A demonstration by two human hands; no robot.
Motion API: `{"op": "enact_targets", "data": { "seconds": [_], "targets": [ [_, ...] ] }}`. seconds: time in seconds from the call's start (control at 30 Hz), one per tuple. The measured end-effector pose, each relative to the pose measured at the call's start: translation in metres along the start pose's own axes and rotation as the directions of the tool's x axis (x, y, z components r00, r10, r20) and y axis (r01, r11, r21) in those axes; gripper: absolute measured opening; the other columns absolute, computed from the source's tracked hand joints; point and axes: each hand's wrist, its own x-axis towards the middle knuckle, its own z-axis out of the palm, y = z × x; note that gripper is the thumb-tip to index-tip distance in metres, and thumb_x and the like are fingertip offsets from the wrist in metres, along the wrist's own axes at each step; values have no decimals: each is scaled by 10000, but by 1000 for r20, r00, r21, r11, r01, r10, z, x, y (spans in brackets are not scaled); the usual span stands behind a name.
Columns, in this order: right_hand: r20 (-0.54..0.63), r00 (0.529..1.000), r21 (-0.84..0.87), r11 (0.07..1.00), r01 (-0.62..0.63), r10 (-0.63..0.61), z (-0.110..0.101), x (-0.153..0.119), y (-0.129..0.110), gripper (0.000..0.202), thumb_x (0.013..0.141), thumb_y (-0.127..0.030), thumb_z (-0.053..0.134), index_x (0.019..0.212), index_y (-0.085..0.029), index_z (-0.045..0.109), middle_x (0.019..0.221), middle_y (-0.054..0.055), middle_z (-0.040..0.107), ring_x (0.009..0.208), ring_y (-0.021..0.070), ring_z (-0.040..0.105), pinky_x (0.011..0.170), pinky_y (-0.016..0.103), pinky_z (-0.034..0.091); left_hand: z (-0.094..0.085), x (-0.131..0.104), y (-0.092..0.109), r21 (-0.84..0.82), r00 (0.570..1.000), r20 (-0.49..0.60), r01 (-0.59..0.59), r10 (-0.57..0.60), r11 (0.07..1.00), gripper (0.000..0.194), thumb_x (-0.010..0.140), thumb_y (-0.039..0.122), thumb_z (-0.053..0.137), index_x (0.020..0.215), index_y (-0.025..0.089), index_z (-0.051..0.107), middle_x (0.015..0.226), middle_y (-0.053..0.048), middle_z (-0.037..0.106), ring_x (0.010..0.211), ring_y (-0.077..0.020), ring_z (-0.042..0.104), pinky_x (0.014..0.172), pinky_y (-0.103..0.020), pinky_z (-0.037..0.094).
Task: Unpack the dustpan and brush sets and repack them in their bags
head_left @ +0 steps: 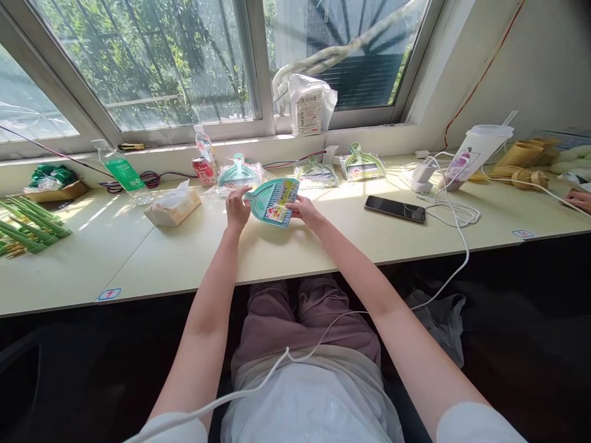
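A teal dustpan and brush set (268,200) with a printed label is held just above the table, tilted, its handle toward the left. My left hand (238,209) is closed on the handle end. At the opposite side, my right hand (305,210) grips the edge by the bristles and label. Behind it on the table lie a bagged teal dustpan set (239,173), a bagged green dustpan set (316,174) and another green one (362,165) farther right.
A tissue pack (173,205), red can (203,171) and green-labelled bottle (124,172) stand left. Right are a phone (395,209), white cables (455,215), a charger (419,176) and a tall cup (475,157). Another person's hand (578,200) shows at the right edge.
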Motion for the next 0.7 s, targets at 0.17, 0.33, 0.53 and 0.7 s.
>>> {"op": "enact_targets", "data": {
  "seconds": [0.17,0.33,0.53,0.7],
  "targets": [
    [-6,999,35,999,41,-40,1,0,0,218,767,-22,631,948,-143,621,798,27,728,685,160,699,808,392,624,1,-1,0,-53,997,24,-69,70,996,650,709,-57,410,1249,220,644,1299,-46,644,1256,-233,518,1103,-416,366],
    [-69,996,76,995,67,-62,-1,5,3,187,749,-1,643,863,-145,608,787,25,719,718,169,700,835,419,619,1,-1,8,-185,993,57,-92,105,978,578,744,-1,471,1229,247,664,1289,-34,651,1260,-230,516,1117,-406,363],
    [-40,995,147,984,100,-95,0,9,7,203,759,1,619,891,-151,599,834,31,718,736,181,704,832,446,615,-11,-8,44,-291,996,-77,-63,42,955,359,901,254,544,1247,281,639,1398,-34,570,1421,-264,339,1195,-496,207],
    [-37,986,189,967,168,-164,2,7,10,183,782,-45,625,917,-167,602,885,29,716,757,170,698,837,410,618,-17,-7,47,-594,880,-255,186,-402,783,768,885,512,588,1531,300,231,1583,-100,296,1499,-275,173,1204,-495,196]
  ]
}}
